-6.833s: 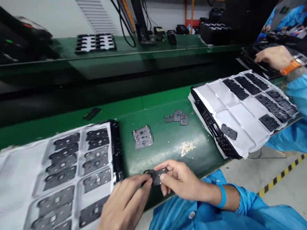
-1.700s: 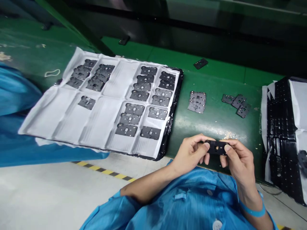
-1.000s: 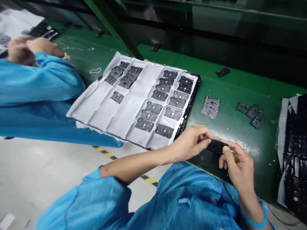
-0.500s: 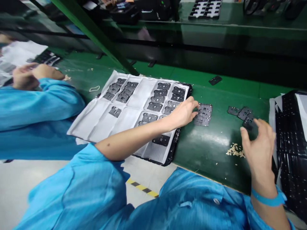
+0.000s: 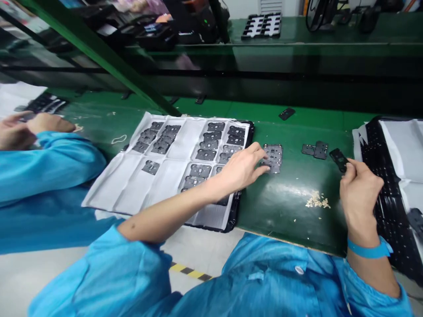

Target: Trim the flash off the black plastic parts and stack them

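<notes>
My right hand (image 5: 360,189), with a blue wristband, pinches one end of a small black flat plate (image 5: 338,159) between thumb and fingers. The plate is tilted up off the table. Just left of it, two more black plates (image 5: 321,150) lie overlapping. My left hand (image 5: 244,167) reaches over the tray's right edge, thumb and index finger apart. Its fingertips are at the left side of a block of dark plates (image 5: 275,154) laid close together on the table. Under my left forearm is a white-lined tray (image 5: 183,141) with several dark plates in its compartments, partly hidden by the arm.
Small beige chips (image 5: 317,200) lie on the green table (image 5: 274,211). A single black piece (image 5: 287,114) rests near the back. Another black tray (image 5: 388,176) with white lining stands at the right. A co-worker's hands (image 5: 42,125) are at the left, beside a slanted green post (image 5: 109,66).
My right hand has closed on one black plate and drawn it right, away from the other two. My left hand stays by the block of plates. The whole view has shifted slightly.
</notes>
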Available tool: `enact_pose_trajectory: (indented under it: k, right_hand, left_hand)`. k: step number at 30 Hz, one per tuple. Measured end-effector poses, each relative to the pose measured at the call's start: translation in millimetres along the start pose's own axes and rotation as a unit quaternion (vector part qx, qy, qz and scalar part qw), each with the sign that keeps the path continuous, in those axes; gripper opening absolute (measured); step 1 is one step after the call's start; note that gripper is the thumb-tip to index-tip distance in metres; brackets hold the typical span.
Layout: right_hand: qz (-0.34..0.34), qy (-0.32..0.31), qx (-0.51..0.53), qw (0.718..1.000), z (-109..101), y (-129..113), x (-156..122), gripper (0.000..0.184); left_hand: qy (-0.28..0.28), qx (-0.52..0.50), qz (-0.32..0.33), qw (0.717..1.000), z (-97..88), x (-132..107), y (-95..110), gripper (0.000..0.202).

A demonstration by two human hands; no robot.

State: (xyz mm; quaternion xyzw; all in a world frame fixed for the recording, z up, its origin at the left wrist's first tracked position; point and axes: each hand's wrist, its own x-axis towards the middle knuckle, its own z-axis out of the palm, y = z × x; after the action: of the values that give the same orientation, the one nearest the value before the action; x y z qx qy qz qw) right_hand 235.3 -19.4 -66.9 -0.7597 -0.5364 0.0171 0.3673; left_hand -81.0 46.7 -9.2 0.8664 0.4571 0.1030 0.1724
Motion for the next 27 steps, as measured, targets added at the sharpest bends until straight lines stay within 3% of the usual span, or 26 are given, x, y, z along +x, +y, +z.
enact_pose_trajectory:
  k: [2, 3, 5, 7, 10, 12, 17, 20, 23, 25, 27]
  right_hand:
    - [0.022, -0.009, 0.052, 0.998, -22, -17, -18, 0.036]
    - [0.019, -0.060, 0.100, 0.993, -31, -26, -29, 0.033]
    - [0.004, -0.150, 0.184, 0.971, -44, -43, -49, 0.025]
    - [-0.004, -0.199, 0.228, 0.953, -51, -53, -62, 0.021]
    - [0.003, -0.231, 0.265, 0.936, -54, -54, -71, 0.022]
    - [0.004, -0.252, 0.278, 0.927, -52, -49, -73, 0.024]
    - [0.035, -0.283, 0.296, 0.912, -46, -42, -86, 0.019]
    - [0.050, -0.314, 0.291, 0.902, -47, -41, -88, 0.020]
    - [0.034, -0.267, 0.266, 0.926, -51, -42, -80, 0.027]
    - [0.016, -0.256, 0.279, 0.925, -51, -44, -75, 0.021]
    - [0.026, -0.252, 0.305, 0.918, -47, -46, -75, 0.017]
  left_hand:
    - [0.033, -0.104, 0.010, 0.994, 1.6, -20, 21, 0.029]
    - [0.040, -0.175, 0.012, 0.984, 5.3, -29, 34, 0.034]
    - [0.027, -0.322, -0.006, 0.946, 17.8, -42, 60, 0.040]
    - [-0.004, -0.439, -0.044, 0.897, 33.7, -47, 81, 0.027]
    - [-0.026, -0.537, -0.102, 0.837, 53.7, -46, 97, 0.035]
    - [-0.027, -0.557, -0.125, 0.821, 61.0, -45, 98, 0.039]
    - [0.000, -0.571, -0.131, 0.810, 66.1, -41, 95, 0.038]
    - [0.020, -0.513, -0.076, 0.855, 63.0, -37, 94, 0.033]
    - [-0.044, -0.436, -0.018, 0.899, 57.9, -34, 94, 0.019]
    - [-0.093, -0.435, -0.017, 0.896, 57.7, -35, 95, 0.015]
    - [-0.106, -0.477, -0.037, 0.872, 61.5, -37, 96, 0.015]
